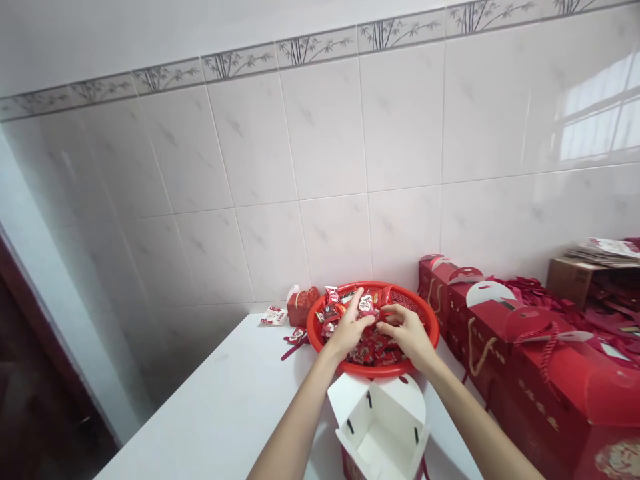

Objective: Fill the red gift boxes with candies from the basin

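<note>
- Head view: the left hand (pixel 349 328) pinches a sweet (pixel 367 303) between thumb and forefinger, over the basket (pixel 311 330).
- The right hand (pixel 413 339) curls just beside it; cannot tell whether it grips anything.
- The sweet is probably light, its wrapper slippery; pinch its middle.
- Its label and the gold characters on the right-hand boxes (pixel 500 347) are unreadable.

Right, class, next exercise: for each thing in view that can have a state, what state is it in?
White-lined box: open, flaps raised.
Red basket: well filled.
Wrapped packets: piled loosely in it.
Large red boxes: in a row, apparently closed.
Small red box: upright, apparently closed.
Left hand, right hand: at the packets; grip unclear.
</note>
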The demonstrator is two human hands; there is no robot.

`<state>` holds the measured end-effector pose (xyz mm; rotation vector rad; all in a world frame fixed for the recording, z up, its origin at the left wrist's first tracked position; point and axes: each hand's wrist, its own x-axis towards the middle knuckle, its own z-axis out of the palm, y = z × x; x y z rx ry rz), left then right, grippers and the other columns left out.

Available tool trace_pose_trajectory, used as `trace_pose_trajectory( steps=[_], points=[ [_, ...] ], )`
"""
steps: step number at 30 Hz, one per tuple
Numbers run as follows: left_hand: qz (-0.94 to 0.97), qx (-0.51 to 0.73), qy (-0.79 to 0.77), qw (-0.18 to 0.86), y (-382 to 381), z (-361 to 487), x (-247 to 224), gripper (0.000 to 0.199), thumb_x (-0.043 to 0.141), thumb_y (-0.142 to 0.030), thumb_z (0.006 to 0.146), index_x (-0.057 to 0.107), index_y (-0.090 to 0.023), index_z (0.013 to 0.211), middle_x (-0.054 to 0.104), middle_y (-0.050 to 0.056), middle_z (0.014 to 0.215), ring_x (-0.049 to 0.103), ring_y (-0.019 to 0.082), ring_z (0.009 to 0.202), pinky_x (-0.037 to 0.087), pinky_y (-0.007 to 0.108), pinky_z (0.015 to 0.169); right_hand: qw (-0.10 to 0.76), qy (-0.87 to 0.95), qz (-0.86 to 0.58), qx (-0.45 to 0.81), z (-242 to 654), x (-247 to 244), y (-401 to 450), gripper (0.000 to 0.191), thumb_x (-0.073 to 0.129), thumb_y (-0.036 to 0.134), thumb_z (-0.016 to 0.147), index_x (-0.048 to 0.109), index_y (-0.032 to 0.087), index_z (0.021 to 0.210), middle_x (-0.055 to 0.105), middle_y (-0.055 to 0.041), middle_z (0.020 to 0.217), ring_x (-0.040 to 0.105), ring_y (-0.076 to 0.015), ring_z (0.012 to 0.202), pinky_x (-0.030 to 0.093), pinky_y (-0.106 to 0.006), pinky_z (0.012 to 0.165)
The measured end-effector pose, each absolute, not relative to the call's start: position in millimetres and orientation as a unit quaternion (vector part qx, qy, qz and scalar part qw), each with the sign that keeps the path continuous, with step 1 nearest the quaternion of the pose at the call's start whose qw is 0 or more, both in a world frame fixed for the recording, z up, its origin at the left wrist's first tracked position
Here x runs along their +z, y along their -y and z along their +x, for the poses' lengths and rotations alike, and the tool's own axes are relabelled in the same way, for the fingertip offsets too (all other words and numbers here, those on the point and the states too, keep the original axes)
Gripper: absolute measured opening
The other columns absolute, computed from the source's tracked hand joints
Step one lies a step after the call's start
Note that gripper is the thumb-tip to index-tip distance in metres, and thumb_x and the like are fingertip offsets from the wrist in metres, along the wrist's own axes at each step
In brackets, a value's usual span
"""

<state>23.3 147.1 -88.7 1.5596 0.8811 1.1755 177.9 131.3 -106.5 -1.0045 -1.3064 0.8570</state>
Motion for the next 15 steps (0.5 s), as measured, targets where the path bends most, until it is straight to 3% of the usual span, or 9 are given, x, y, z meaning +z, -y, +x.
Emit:
trace_pose_trajectory(
  steps=[4,7,10,12,15],
  points=[
    [0.629,0.491,-0.381,0.467,-144.1,25.8,-83.1,0.067,0.063,-0.012,0.077,0.052,-0.026,0.141,0.042,0.005,0.156,0.049,0.027,0.133,0.038,0.038,0.113,0.612,0.545,-0.441,0.365,178.0,-105.5,-130.5,0.026,0.073,0.029,0.060,0.072,0.018,0.083,0.073,-0.0075,0.079,0.070,-0.0256,0.075,0.056,-0.034,0.057],
    [0.626,0.508,-0.384,0.450,-145.1,26.8,-81.3,0.050,0.061,-0.014,0.081,0.061,-0.022,0.130,0.055,0.008,0.145,0.057,0.027,0.125,0.042,0.039,0.109,0.621,0.532,-0.443,0.368,178.8,-104.9,-129.5,0.022,0.075,0.033,0.062,0.072,0.017,0.077,0.074,-0.0084,0.078,0.069,-0.0247,0.072,0.056,-0.034,0.057],
    [0.630,0.532,-0.375,0.423,-147.3,26.5,-81.5,0.030,0.060,-0.019,0.086,0.069,-0.020,0.115,0.064,0.009,0.133,0.055,0.025,0.128,0.039,0.036,0.112,0.634,0.515,-0.443,0.368,180.3,-104.8,-128.7,0.029,0.078,0.039,0.062,0.071,0.017,0.079,0.074,-0.0089,0.085,0.067,-0.0230,0.071,0.057,-0.034,0.057],
    [0.633,0.537,-0.375,0.413,-148.2,25.6,-82.5,0.033,0.059,-0.018,0.087,0.068,-0.020,0.119,0.064,0.009,0.132,0.058,0.024,0.123,0.041,0.036,0.109,0.642,0.505,-0.443,0.369,181.2,-104.7,-128.2,0.034,0.079,0.044,0.062,0.069,0.018,0.082,0.074,-0.0090,0.091,0.067,-0.0216,0.071,0.057,-0.033,0.056],
    [0.645,0.521,-0.379,0.410,-148.0,23.7,-84.5,0.055,0.061,-0.018,0.086,0.053,-0.021,0.141,0.070,0.007,0.115,0.065,0.022,0.104,0.048,0.036,0.098,0.644,0.497,-0.443,0.376,181.7,-103.5,-127.4,0.039,0.079,0.048,0.062,0.066,0.019,0.085,0.072,-0.0073,0.091,0.064,-0.0192,0.067,0.055,-0.030,0.051]
  ],
)
